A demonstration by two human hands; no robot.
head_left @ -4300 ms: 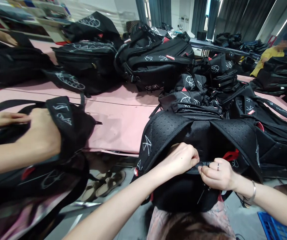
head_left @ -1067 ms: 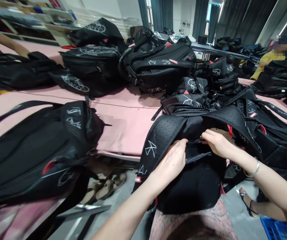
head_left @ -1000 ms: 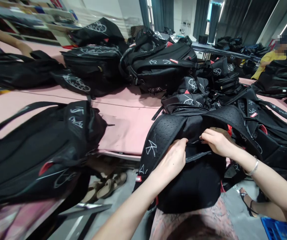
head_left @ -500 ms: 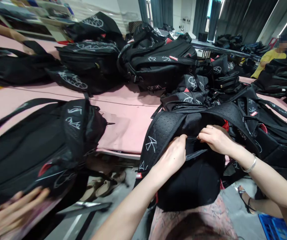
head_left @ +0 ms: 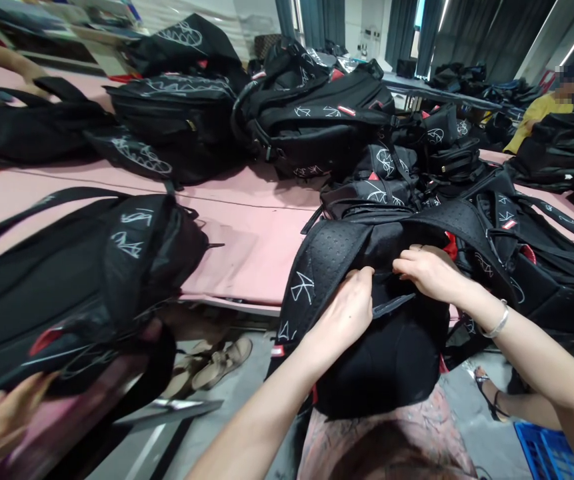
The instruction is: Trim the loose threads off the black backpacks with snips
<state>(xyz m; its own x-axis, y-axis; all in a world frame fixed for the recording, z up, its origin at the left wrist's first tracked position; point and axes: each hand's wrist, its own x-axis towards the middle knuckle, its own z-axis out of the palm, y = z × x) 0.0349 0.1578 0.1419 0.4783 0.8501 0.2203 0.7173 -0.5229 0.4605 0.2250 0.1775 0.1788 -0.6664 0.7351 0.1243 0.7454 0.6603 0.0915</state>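
A black backpack (head_left: 381,367) with white line prints leans over the table's front edge, its lower part above my lap. My left hand (head_left: 351,303) is closed in a pinch on the backpack's fabric, beside a dark strap piece (head_left: 393,305). Just right of it, my right hand (head_left: 427,270) also pinches fabric under the perforated shoulder strap (head_left: 441,223). The fingertips of both hands are close together but apart. What exactly lies between the fingers is too dark to make out. A bit of red cloth (head_left: 450,247) shows behind my right hand.
The pink table (head_left: 247,247) carries several more black backpacks (head_left: 177,127). At left, a co-worker's hand (head_left: 11,413) touches another backpack (head_left: 51,287); a second co-worker's arm reaches in behind. A blue crate (head_left: 549,453) stands on the floor at right. A person in yellow is farther back.
My hands stay almost in place on the backpack, my right hand shifting very slightly. At left, the co-worker's backpack and hand have moved a little to the left.
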